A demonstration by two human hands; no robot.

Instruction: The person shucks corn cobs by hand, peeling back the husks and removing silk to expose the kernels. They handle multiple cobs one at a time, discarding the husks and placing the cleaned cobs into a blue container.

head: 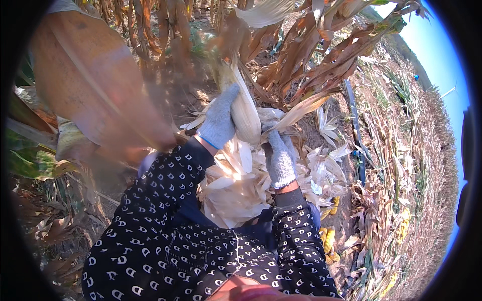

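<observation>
My left hand [222,116], in a grey knit glove with a blue cuff edge, grips a corn ear in pale dry husk [246,116] from its left side. The ear lies lengthwise between my hands, its husk tip pointing up and away. On the right, my right hand [280,156], in a similar glove, is beside the ear's lower end, with its fingers bent at dry husk or the stem there. Part of those fingers is hidden, so what they hold is not plain. A heap of stripped husks [237,195] lies below, between my legs.
A large dry corn leaf [94,79] hangs close at the left. Standing dry stalks [165,30] rise ahead, with brown leaves [320,64] at upper right. Husked yellow ears [328,240] lie on the ground by my right leg. A dark strip [356,124] runs beyond them.
</observation>
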